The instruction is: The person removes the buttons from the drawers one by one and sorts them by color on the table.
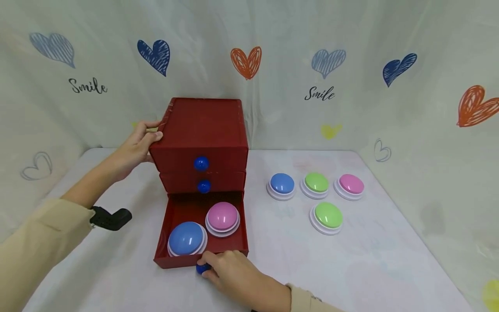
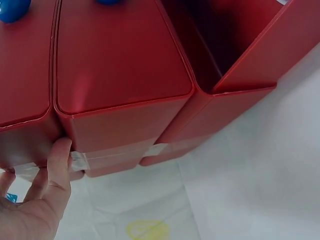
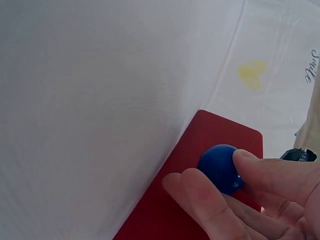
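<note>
Right hand: the right hand (image 1: 234, 271) pinches the blue knob (image 1: 202, 268) on the front of the bottom drawer (image 1: 161, 242); in the right wrist view the fingers (image 3: 210, 200) and thumb curl round the knob (image 3: 220, 167), which sits against the red drawer front (image 3: 200, 145).
Bottom drawer: stands pulled out from the cabinet, directly beyond the right hand's fingertips, its front panel touching the hand.
Drawer contents: a blue dome button (image 1: 187, 239) lies just beyond the right hand, nearest the drawer front; a pink dome button (image 1: 222, 219) lies farther in, beside and behind the blue one.
Left hand: the left hand (image 1: 136, 145) grips the upper left edge of the red drawer cabinet (image 1: 202, 130), thumb on top and fingers along the side; in the left wrist view the thumb (image 2: 59, 160) presses the cabinet's red side wall (image 2: 115, 75).
Upper drawers: two closed drawers sit between the two hands, each with a blue knob, the upper knob (image 1: 201, 164) above the lower knob (image 1: 204, 186).
Loose buttons: well to the right of the right hand, on the white tablecloth (image 1: 390, 260), stand a blue button (image 1: 282, 185), a green button (image 1: 316, 184), a pink button (image 1: 351, 185) in a row, and a second green button (image 1: 328, 216) nearer the person.
Left forearm: a black strap-mounted device (image 1: 111, 219) sits at the beige sleeve (image 1: 35, 247).
</note>
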{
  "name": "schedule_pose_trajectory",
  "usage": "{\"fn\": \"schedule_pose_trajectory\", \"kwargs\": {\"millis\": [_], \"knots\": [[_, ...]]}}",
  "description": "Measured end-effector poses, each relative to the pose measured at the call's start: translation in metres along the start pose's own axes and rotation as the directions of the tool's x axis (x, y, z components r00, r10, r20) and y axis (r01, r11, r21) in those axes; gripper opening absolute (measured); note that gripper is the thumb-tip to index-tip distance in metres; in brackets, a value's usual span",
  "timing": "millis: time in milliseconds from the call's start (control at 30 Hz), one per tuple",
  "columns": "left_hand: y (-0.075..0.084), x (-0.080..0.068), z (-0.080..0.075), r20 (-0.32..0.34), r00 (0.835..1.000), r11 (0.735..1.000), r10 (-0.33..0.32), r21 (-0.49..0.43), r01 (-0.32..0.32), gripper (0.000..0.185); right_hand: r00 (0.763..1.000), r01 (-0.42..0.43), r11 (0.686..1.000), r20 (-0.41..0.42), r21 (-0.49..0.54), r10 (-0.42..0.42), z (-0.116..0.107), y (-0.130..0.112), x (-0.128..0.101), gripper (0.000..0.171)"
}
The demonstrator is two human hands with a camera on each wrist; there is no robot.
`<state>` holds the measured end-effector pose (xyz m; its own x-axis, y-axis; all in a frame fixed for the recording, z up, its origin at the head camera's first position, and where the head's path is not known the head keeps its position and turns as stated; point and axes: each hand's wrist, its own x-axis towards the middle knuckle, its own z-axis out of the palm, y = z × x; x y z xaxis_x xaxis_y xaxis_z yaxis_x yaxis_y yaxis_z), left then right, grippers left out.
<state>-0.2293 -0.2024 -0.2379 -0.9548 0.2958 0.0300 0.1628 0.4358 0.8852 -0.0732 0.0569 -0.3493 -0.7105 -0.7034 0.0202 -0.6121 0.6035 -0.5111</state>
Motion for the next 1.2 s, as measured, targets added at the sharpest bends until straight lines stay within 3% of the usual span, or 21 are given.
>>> {"fn": "schedule_pose_trajectory", "kwargs": {"millis": [333,600,767,967,1200], "knots": [[-0.002,0.001,0.000,0.009,1.000,1.000,0.024,-0.015,-0.024,0.051,1.000,-0.003,1.000,0.030,-0.020,0.003,-0.003,-0.005,-0.002,0.018],[0.000,0.000,0.001,-0.010,1.000,1.000,-0.002,-0.020,0.002,0.051,1.000,-0.008,1.000,0.029,-0.015,0.008,-0.002,-0.005,-0.001,0.017],[-0.003,0.000,0.000,-0.004,1.000,0.999,0.023,-0.032,-0.023,0.049,0.998,-0.021,0.999,0.051,-0.025,0.022,-0.003,-0.004,0.000,0.020],[-0.006,-0.001,0.000,-0.003,0.999,0.999,0.042,-0.024,-0.042,0.049,0.996,-0.051,0.997,0.075,0.059,0.046,-0.011,-0.006,0.000,0.023],[-0.006,-0.002,0.002,-0.001,0.999,0.999,0.046,-0.019,-0.046,0.049,0.997,-0.067,0.988,-0.027,0.137,0.071,-0.035,-0.008,0.003,0.014]]}}
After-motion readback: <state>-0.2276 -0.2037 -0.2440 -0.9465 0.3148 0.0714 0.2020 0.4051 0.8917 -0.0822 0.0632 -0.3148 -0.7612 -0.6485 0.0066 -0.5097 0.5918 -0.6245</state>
